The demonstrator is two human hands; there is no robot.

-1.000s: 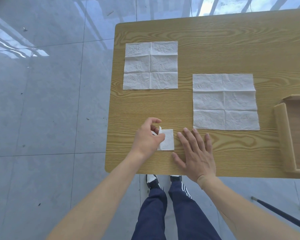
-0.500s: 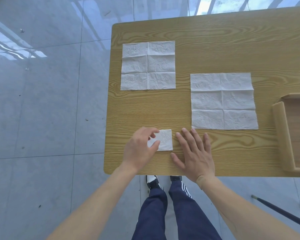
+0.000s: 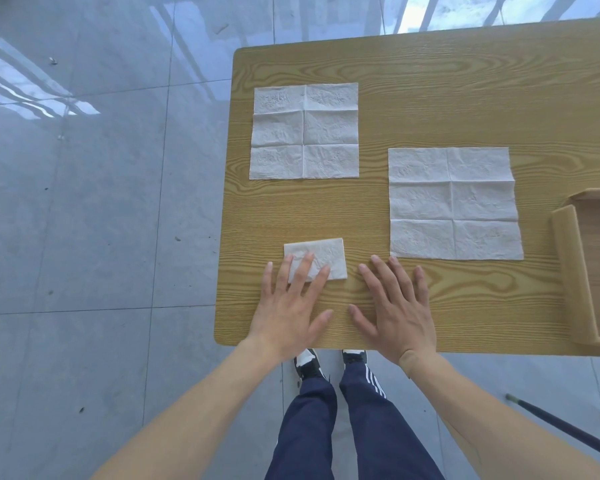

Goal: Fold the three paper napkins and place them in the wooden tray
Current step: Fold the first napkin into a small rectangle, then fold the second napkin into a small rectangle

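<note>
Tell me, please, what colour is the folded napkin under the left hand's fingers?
White, with a crinkled embossed texture; the folded napkin shows best in the head view.

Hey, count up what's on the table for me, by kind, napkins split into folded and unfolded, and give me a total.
Folded napkin: 1
Unfolded napkins: 2, far-left napkin and right napkin
Wooden tray: 1, partly out of frame, nothing seen inside
Total: 4 things on the table
</note>
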